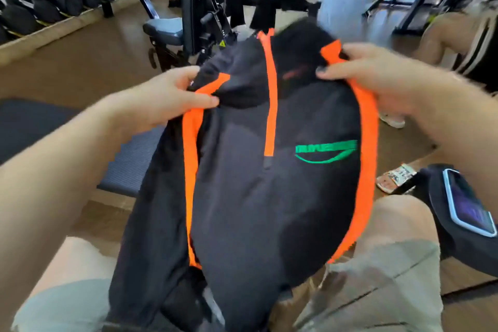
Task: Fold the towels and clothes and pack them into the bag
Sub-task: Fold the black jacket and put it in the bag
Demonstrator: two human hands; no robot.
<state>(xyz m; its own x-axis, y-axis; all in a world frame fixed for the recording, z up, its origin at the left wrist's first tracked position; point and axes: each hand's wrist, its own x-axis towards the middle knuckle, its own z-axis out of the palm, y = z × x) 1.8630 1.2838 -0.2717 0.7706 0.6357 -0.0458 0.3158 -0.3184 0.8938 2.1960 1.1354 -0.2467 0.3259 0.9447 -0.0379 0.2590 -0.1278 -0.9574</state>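
Observation:
A black jacket (256,197) with orange seams, an orange front zip and a green logo hangs in front of me, over my knees. My left hand (167,97) pinches its left shoulder near the orange seam. My right hand (377,73) grips the right shoulder by the collar. The jacket's front faces me and its lower part drops between my legs. I see no bag that I can name for certain; a dark shape lies under the jacket's hem.
A phone (469,202) lies on a black pouch at my right. A padded bench (132,159) and a dark floor mat (29,124) are on the left. Gym machines, a dumbbell rack (54,0) and seated people stand beyond.

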